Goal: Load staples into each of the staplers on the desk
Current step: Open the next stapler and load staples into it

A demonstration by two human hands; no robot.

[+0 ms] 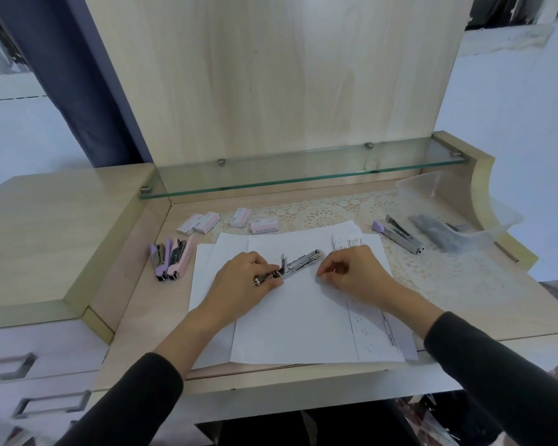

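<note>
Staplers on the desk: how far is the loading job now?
Done: unclear; two staplers at the left lie side by side, their contents hidden. In hand: the left hand holds an open stapler on the paper; the right hand, fingers curled, is beside it. Left: probably the purple stapler lying open at the right.

Both arms reach forward from the lower corners in dark sleeves that end short of the bare wrists, the left arm angling up to the right and the right arm up to the left. The left hand lies palm down, knuckles up, its fingers curled round the rear end of a stapler. The right hand, near it, is loosely curled, with thumb and forefinger tips drawn together and pointing left; whether they pinch anything is too small to tell.
</note>
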